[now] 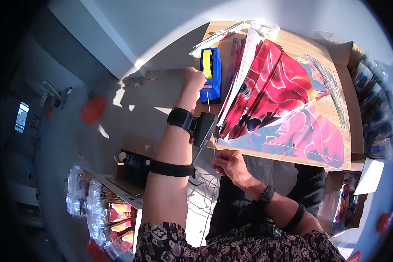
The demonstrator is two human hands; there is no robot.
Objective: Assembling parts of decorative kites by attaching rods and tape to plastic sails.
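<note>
At the left edge of the wooden table stands a blue tape dispenser (217, 65) with a roll of yellow tape (207, 63). My left hand (193, 80) is closed against its near left side; whatever its fingers hold is hidden. A thin pale rod (208, 104) runs from the dispenser's front end down toward me, partly behind the black device on my left wrist. Below the table edge, my right hand (232, 166) is closed in a pinch on the rod. Beside the dispenser lies a fanned stack of red printed sheets (266, 87), some folded.
The wooden table (332, 48) also bears a bundle of thin rods (325, 76), white strips (220, 36) and a clear bowl (265, 29). A carton of plastic-wrapped packs (375, 109) stands at right. More wrapped packs (102, 209) lie low at left.
</note>
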